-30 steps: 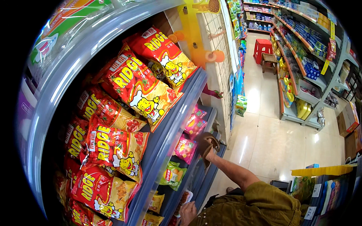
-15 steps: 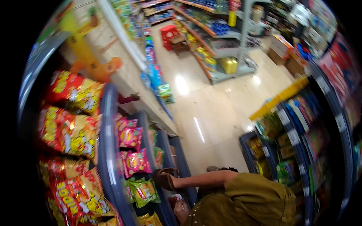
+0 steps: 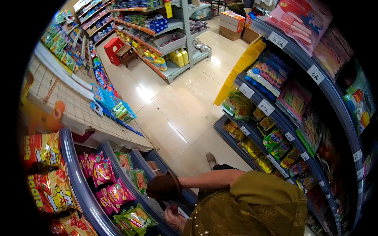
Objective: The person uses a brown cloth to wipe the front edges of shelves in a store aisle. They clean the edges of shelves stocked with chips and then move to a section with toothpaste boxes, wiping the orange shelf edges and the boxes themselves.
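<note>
My right arm reaches left across my olive top to the snack shelf (image 3: pixel 82 177). A dark brown covering (image 3: pixel 163 187) hides the fingers of my right hand (image 3: pixel 157 192); whether it holds anything does not show. Just below it, my left hand (image 3: pixel 173 218) has its fingers bent at the shelf front, beside a small dark red and white thing too hidden to name. Nearby on the shelf lie pink snack bags (image 3: pixel 118 192), a green snack bag (image 3: pixel 136 220) and green-and-red packets (image 3: pixel 139 179). Larger red-and-yellow snack bags (image 3: pixel 51 190) fill the tier at far left.
Curved dark shelves (image 3: pixel 315 153) of packaged snacks rise at right, with a yellow strip (image 3: pixel 238 72) along one end. Beyond the tiled floor (image 3: pixel 189 98) stand a shelving unit (image 3: pixel 177 74), a red stool (image 3: pixel 113 49), a wooden stool (image 3: pixel 126 55) and cardboard boxes (image 3: pixel 231 25). My shoe (image 3: pixel 211 160) is near the middle.
The view has turned right, so the shelves and stools have shifted left in it and more of the right-hand shelves shows. Both hands stay close together by the left shelf.
</note>
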`<state>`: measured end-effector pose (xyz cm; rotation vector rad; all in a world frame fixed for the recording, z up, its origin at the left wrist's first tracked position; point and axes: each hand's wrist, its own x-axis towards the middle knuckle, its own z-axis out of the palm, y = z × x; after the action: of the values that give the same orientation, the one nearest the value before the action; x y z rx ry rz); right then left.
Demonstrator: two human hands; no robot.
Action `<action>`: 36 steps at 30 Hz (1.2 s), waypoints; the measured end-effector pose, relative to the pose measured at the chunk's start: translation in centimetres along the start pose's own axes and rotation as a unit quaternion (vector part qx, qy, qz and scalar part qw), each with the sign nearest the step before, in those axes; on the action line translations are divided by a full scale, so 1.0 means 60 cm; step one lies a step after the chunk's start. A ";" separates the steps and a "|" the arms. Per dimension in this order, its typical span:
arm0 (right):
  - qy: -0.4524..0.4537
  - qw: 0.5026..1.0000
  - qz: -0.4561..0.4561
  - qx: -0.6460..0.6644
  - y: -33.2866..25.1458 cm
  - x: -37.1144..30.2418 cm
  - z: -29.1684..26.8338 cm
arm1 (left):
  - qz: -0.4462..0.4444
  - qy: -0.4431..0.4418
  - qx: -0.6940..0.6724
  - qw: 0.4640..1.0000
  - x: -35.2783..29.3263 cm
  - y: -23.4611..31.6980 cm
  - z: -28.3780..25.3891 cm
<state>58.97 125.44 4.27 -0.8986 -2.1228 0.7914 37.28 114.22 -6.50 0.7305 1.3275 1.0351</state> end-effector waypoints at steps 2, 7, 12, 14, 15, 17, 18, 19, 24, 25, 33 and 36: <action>0.031 0.998 0.048 0.010 0.018 -0.007 -0.014 | 0.021 0.030 -0.039 0.999 -0.013 0.056 0.073; 0.177 0.979 0.011 -0.103 0.193 -0.063 0.088 | -0.046 -0.156 -0.214 0.963 0.079 0.083 0.234; 0.130 0.980 0.114 -0.096 0.124 -0.106 -0.075 | 0.029 -0.117 0.005 0.993 0.119 0.098 0.349; 0.156 0.952 0.242 -0.100 0.109 -0.128 -0.144 | 0.006 -0.137 -0.006 0.991 0.129 0.083 0.418; 0.171 0.944 0.248 -0.136 0.106 -0.143 -0.168 | -0.010 -0.097 0.036 0.995 0.120 0.083 0.452; 0.183 0.930 0.259 -0.187 0.131 -0.171 -0.192 | -0.023 -0.130 0.040 0.990 0.113 0.075 0.513; 0.182 0.908 0.340 -0.162 0.148 -0.184 -0.192 | -0.033 -0.185 0.035 0.982 0.117 0.071 0.533; 0.206 0.903 0.326 -0.187 0.178 -0.203 -0.176 | -0.052 -0.200 0.042 0.977 0.130 0.054 0.546; 0.222 0.863 0.423 -0.164 0.205 -0.221 -0.224 | -0.009 -0.302 0.132 0.944 0.207 0.020 0.589; 0.237 0.861 0.407 -0.190 0.211 -0.219 -0.232 | 0.007 -0.322 0.161 0.933 0.223 0.020 0.598; 0.344 0.870 0.320 0.148 0.274 -0.151 -0.316 | 0.103 -0.355 0.149 0.917 0.342 0.103 0.663; 0.388 0.859 0.270 0.199 0.364 -0.127 -0.292 | 0.140 -0.375 0.255 0.880 0.416 0.147 0.663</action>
<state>84.27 136.64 -4.42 -1.3143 -0.9600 0.8892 73.22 145.58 -3.37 1.5761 0.8042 0.4965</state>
